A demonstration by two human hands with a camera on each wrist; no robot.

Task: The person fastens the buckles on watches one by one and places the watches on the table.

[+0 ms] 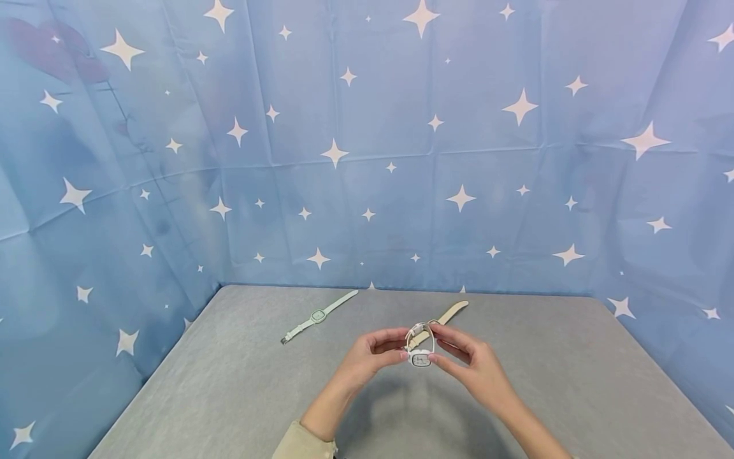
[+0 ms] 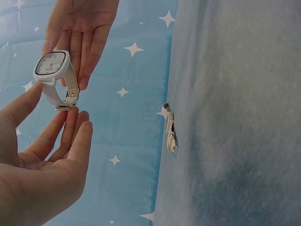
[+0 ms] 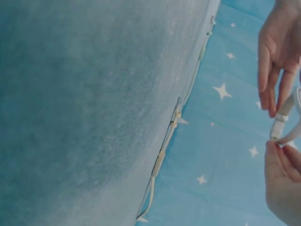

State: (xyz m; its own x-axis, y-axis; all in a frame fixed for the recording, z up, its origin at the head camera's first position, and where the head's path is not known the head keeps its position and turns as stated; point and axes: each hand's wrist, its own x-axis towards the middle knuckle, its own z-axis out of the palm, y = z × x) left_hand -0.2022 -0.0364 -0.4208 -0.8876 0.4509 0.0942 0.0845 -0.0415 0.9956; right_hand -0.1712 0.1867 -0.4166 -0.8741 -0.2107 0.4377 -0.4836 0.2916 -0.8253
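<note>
A white wristwatch (image 1: 421,359) with a squarish dial is held up over the table, its strap buckled into a loop. My left hand (image 1: 369,354) pinches it from the left, thumb by the case and fingertips at the strap. From the other side my right hand (image 1: 473,363) grips it the same way, thumb at the case edge. In the left wrist view the watch (image 2: 51,64) faces up and the buckle hangs at the bottom of the loop. The right wrist view catches part of the white strap (image 3: 281,117) between both hands.
A beige watch (image 1: 453,312) lies on the grey table (image 1: 241,382) behind the held one, partly hidden by it. Farther left lies a pale green watch (image 1: 318,315), stretched out flat. A blue curtain (image 1: 390,191) with white stars rises behind the table's back edge.
</note>
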